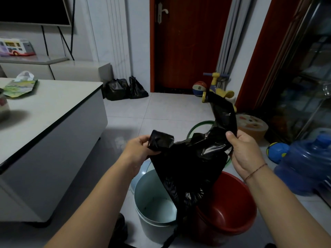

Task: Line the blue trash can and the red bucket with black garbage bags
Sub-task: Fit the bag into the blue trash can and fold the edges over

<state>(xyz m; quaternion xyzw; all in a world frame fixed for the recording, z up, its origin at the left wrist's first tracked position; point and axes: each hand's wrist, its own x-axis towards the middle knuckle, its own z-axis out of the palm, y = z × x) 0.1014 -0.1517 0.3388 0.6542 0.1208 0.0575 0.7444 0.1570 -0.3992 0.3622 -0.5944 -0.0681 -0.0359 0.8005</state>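
Blue trash can (pixel 154 203), red bucket (pixel 231 203): seemingly unlined.

We see a thin, crinkled, glossy plastic garbage bag (pixel 188 163), a smooth matt plastic blue trash can (pixel 143 185), a shiny red bucket (pixel 238 204), and glossy floor tiles (pixel 161 108) at centre frame.

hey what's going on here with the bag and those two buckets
A person holds a black garbage bag in both hands, left hand and right hand each gripping a top part, above the blue trash can and red bucket on the floor. Both containers look unlined; the bag is not yet opened out.
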